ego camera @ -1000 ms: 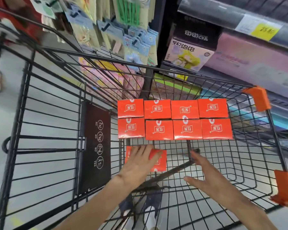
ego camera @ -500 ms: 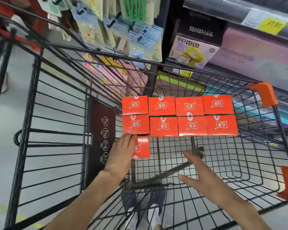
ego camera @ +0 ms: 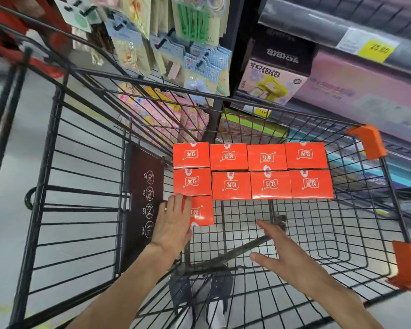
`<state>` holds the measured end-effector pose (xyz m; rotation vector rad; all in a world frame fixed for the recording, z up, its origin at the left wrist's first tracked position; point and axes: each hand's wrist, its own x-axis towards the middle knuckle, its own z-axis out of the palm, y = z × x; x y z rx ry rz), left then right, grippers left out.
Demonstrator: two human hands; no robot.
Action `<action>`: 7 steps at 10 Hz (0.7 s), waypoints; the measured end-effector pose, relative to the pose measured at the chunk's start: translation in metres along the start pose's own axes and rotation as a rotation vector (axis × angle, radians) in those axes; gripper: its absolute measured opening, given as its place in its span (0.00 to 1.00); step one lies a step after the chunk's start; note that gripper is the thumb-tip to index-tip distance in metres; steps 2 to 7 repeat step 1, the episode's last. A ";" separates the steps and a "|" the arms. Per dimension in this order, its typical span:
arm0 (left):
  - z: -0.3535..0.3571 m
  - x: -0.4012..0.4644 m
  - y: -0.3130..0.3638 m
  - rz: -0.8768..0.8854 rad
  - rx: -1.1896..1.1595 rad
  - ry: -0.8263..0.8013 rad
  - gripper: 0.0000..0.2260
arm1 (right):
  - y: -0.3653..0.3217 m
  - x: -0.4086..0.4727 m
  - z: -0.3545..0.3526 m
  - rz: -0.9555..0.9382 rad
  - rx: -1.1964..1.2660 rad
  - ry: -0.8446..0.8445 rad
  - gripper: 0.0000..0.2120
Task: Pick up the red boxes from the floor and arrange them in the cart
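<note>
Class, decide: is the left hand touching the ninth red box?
Touching: the head view shows the left hand lying flat on the ninth red box.

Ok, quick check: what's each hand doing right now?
Left hand: flat on the ninth red box, fingers extended, pressing rather than gripping.
Right hand: open, empty, hovering over the cart floor.

Two bare forearms reach forward from bottom edge; left hand (ego camera: 172, 225) palm down, fingers together and extended, fingertips pressed flat, wrist straight; right hand (ego camera: 286, 254) hovers lower and nearer, palm facing left, fingers loosely spread and slightly curled, thumb pointing left, holding nothing; hands well apart; both arms bare to elbow, angled inward toward each other.
</note>
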<state>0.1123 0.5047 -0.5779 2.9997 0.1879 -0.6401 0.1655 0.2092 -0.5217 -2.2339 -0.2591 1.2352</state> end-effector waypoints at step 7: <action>-0.018 -0.012 0.001 0.072 -0.024 0.000 0.35 | -0.014 -0.012 -0.013 -0.015 -0.055 0.022 0.40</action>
